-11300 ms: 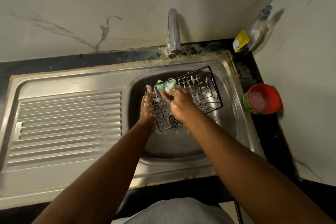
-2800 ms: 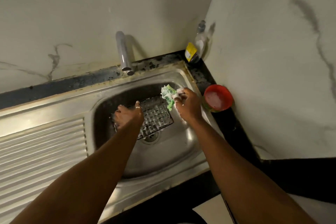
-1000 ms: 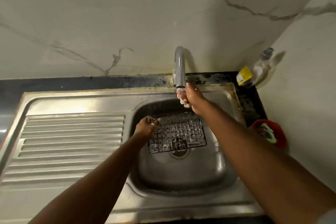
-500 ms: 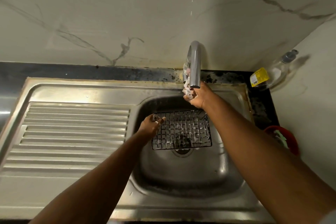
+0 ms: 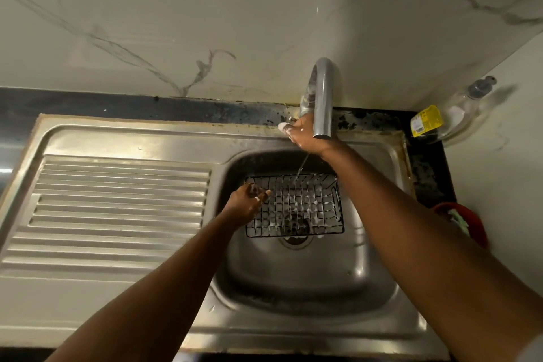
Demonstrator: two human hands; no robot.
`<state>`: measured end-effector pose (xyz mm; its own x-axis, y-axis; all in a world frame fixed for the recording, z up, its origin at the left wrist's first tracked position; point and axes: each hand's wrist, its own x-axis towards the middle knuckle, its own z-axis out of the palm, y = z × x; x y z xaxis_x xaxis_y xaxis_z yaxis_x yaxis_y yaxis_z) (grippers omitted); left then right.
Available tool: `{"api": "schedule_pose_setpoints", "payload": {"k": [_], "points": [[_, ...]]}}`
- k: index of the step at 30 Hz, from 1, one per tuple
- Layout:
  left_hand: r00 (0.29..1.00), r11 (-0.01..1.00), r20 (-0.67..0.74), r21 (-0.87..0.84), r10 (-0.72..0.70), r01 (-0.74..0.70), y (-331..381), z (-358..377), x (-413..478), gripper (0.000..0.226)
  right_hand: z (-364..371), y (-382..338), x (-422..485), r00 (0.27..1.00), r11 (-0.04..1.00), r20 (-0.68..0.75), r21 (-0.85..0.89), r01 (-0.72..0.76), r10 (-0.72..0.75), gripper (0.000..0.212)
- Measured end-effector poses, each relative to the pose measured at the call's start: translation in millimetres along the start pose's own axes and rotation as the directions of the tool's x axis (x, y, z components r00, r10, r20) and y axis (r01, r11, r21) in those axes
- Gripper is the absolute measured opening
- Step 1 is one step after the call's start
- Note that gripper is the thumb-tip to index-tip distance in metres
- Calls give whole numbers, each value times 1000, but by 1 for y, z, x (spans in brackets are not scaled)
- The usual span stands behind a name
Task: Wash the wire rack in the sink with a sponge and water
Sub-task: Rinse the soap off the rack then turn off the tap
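Observation:
A black wire rack (image 5: 316, 185), flecked with foam, lies flat over the drain in the steel sink (image 5: 382, 317). My left hand (image 5: 245, 204) grips the rack's left edge. My right hand (image 5: 302, 134), soapy at the fingertips, reaches behind the chrome tap (image 5: 323, 97) and closes on the handle at its base. A thin stream of water (image 5: 302, 166) falls onto the back of the rack. The green sponge (image 5: 459, 222) rests in a red bowl (image 5: 477, 226) at the right, partly hidden by my right arm.
A ribbed draining board (image 5: 117, 209) fills the left side of the sink unit. A clear soap bottle with a yellow label (image 5: 446, 117) stands in the back right corner against the marble wall. The dark counter runs behind and to the right of the sink.
The sponge left my right hand and now sits in the red bowl. My right hand moved from under the spout to the tap's base, and water has begun to fall on the rack.

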<state>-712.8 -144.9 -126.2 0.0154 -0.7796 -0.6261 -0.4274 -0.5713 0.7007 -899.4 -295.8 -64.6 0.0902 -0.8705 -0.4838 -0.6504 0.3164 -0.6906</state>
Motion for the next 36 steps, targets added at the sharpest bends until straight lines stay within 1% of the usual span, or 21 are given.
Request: {"api": "schedule_pose_setpoints", "payload": {"k": [1, 4, 7, 9, 12, 15, 16, 18, 19, 20, 22, 24, 25, 26, 27, 28, 29, 31, 32, 34, 36], "points": [[1000, 1000, 2, 4, 0, 0, -1, 1, -1, 27, -8, -2, -10, 999, 995, -2, -84, 52, -52, 46], [1000, 1000, 19, 21, 10, -10, -1, 5, -2, 23, -19, 0, -31, 984, 988, -92, -49, 148, -152, 34], [999, 999, 33, 33, 17, -18, 3, 9, -2, 23, -18, 0, -39, 983, 983, -176, 165, 83, -53, 39], [999, 999, 32, 43, 20, -22, 5, 11, -2, 22, -13, -1, -29, 981, 979, -193, 201, 31, 9, 37], [999, 997, 35, 70, 27, -29, 5, 15, 1, 24, -6, -5, -11, 985, 986, -167, 168, -14, 43, 29], [998, 992, 48, 117, 36, -42, 2, 21, 5, 27, 7, -3, 5, 989, 999, -146, -17, -29, 26, 52], [997, 990, 60, 134, 40, -48, 2, 23, 5, 28, 13, 6, 14, 989, 997, -144, -67, -46, 36, 67], [994, 982, 100, 178, 53, -70, -1, 30, 6, 25, 28, 24, 27, 979, 994, -193, -77, -73, 57, 104], [990, 972, 129, 215, 62, -89, -4, 34, 7, 25, 34, 30, 30, 978, 991, -192, -90, -98, 80, 110], [983, 959, 168, 257, 73, -115, -7, 37, 6, 28, 37, 32, 26, 981, 989, -163, -92, -118, 102, 102], [953, 910, 296, 374, 67, -180, -12, 46, 5, 42, 33, 17, -1, 990, 987, -129, -146, -72, 53, 70], [908, 791, 419, 548, 22, -271, -19, 57, 2, 56, 31, 20, -20, 995, 963, 28, -252, 99, -95, 34], [905, 723, 426, 625, -2, -293, -23, 63, -1, 56, 30, 28, -27, 984, 954, 112, -252, 163, -139, 23], [916, 674, 401, 675, 7, -300, -25, 67, -3, 50, 30, 36, -36, 979, 961, 140, -211, 179, -151, 20], [930, 647, 366, 703, 29, -297, -28, 70, -5, 40, 31, 45, -43, 979, 981, 139, -105, 162, -147, 18], [939, 626, 338, 721, 58, -298, -30, 73, -8, 32, 33, 53, -49, 984, 993, 141, 60, 98, -106, 17], [942, 608, 323, 732, 88, -307, -33, 75, -9, 28, 35, 60, -53, 982, 967, 182, 253, 7, -54, 18], [934, 584, 313, 732, 171, -352, -33, 73, -12, 27, 34, 63, -60, 955, 806, 296, 563, -180, 7, 26], [928, 593, 307, 714, 212, -372, -31, 70, -14, 28, 31, 60, -63, 946, 724, 323, 653, -224, 1, 30], [912, 625, 308, 665, 270, -409, -24, 62, -17, 32, 25, 45, -70, 936, 601, 346, 762, -243, -59, 31], [896, 644, 313, 623, 315, -444, -16, 54, -18, 32, 21, 20, -72, 944, 499, 320, 833, -238, -83, 27]]}}
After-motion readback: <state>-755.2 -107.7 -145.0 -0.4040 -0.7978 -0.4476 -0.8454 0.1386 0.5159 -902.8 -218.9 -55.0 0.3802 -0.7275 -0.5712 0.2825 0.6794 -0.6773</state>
